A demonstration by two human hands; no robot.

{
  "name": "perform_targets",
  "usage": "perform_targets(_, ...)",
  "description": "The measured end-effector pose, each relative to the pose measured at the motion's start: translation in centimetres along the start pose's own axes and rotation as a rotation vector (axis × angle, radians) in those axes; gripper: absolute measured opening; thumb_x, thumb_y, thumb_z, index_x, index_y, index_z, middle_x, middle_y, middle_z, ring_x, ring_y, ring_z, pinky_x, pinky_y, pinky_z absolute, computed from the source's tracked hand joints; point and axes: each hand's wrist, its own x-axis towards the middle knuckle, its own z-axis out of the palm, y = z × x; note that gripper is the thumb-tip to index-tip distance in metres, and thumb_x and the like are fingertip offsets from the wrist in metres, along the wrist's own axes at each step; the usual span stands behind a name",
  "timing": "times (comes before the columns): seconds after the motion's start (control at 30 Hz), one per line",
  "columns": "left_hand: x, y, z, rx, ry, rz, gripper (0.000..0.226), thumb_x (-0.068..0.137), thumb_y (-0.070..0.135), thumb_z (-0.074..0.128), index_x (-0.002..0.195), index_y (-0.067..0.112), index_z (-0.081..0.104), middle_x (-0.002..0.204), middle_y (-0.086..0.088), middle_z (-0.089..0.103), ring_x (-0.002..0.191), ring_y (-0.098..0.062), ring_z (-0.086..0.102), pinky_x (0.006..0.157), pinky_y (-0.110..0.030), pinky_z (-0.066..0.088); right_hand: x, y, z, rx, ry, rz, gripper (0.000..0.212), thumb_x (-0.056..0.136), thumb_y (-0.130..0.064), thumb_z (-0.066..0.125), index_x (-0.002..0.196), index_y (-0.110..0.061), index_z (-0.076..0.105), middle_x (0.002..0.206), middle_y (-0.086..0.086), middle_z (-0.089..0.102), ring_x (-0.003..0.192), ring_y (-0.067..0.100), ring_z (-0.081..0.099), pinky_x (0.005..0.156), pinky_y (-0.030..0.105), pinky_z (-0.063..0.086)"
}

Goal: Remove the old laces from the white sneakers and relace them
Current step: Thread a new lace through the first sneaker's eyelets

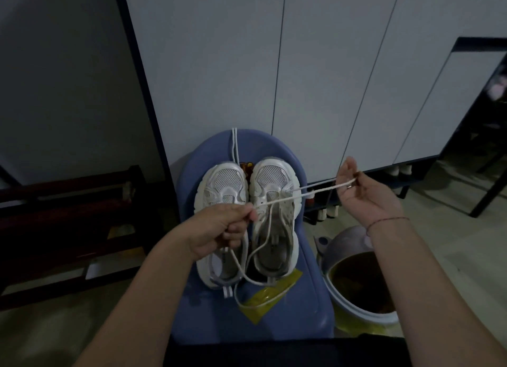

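Both hands at work on one sneaker of the pair. My left hand (222,229) is closed around the white lace (323,184), thumb and forefinger pinching it just beside the right sneaker (271,180); from this hand a slack loop of the same lace hangs down toward me over the shoe openings. The lace passes through a front eyelet of that sneaker and runs taut, as two strands, out to my right hand (362,196), which is raised with the palm turned up and pinches the lace at the fingertips. The left sneaker (226,182) lies partly under my left hand, touching its partner, toes pointing away from me. Both rest on a blue seat (310,284) between my forearms. A second lace (234,144) trails beyond the left hand, over the seat's far edge. A yellow packet (263,298) lies below the heels, and a round bin (356,306) stands under my right forearm.
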Motion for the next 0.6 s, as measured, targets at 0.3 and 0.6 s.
perform_targets(0.3,0.1,0.2,1.6,0.188,0.062,0.098,0.029,0.101,0.027,0.046,0.084,0.011,0.062,0.047,0.007,0.031,0.039,-0.003,0.021,0.038,-0.014,0.017,-3.7,5.6,0.3,-1.648,-0.295,0.304,0.03,0.092,-0.036,0.055,0.103,-0.008,0.063,0.085,0.004,0.067,0.072,0.015,0.062,0.062,0.023,0.049)
perform_targets(0.6,0.0,0.3,2.5,0.312,0.03,0.079,0.039,0.098,0.03,0.053,0.064,0.024,0.071,0.049,0.006,0.03,0.039,-0.003,0.022,0.038,-0.013,0.019,-3.7,5.7,0.9,-1.526,-0.514,0.098,0.04,0.084,-0.01,0.068,0.122,-0.008,0.057,0.108,0.009,0.066,0.05,0.001,0.051,0.044,0.015,0.04)
